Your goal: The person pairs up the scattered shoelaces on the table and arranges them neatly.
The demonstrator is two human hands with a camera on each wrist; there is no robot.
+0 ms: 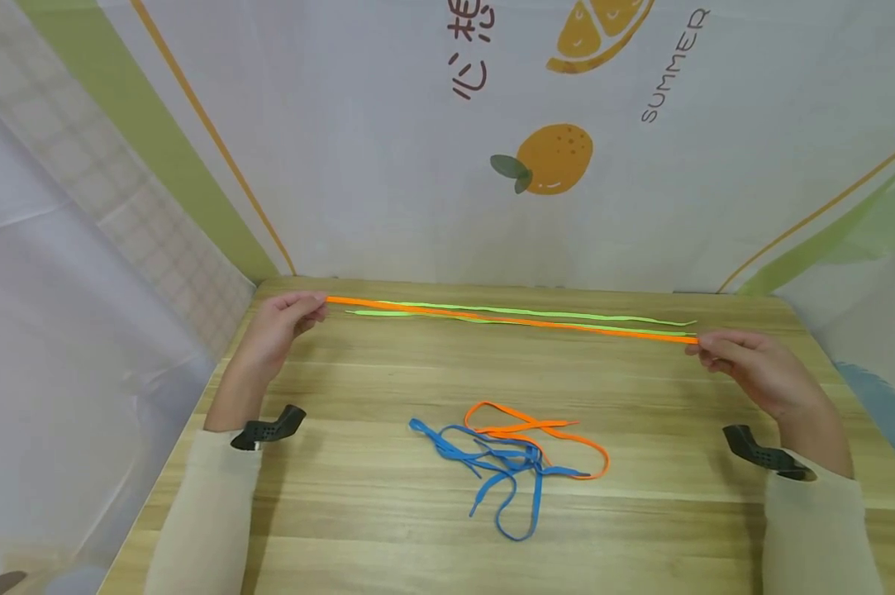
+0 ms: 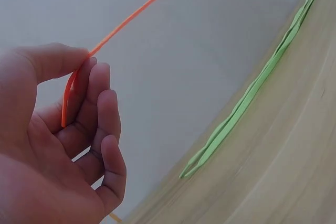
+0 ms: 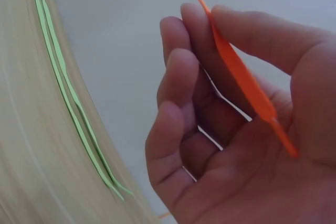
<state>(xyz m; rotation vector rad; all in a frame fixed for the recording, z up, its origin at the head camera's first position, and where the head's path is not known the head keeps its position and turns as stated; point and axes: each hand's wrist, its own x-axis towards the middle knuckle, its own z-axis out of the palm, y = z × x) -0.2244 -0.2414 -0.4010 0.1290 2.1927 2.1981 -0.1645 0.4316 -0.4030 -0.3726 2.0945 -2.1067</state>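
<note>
Left hand (image 1: 278, 326): my thumb and forefinger pinch the stretched orange lace (image 1: 512, 320) near its left end.
Right hand (image 1: 759, 368): I pinch its right end likewise, tail toward my palm.
Stretched orange lace: taut left to right, raised above the far table (image 1: 343, 512).
Green strands (image 1: 603, 318): side by side, far.
Blue tangle (image 1: 538, 496): near middle, overlapping the loose orange lace (image 1: 536, 425).

We see a narrow, flat orange shoelace (image 1: 520, 321) stretched taut from left to right across the far area, its right end slightly nearer.
</note>
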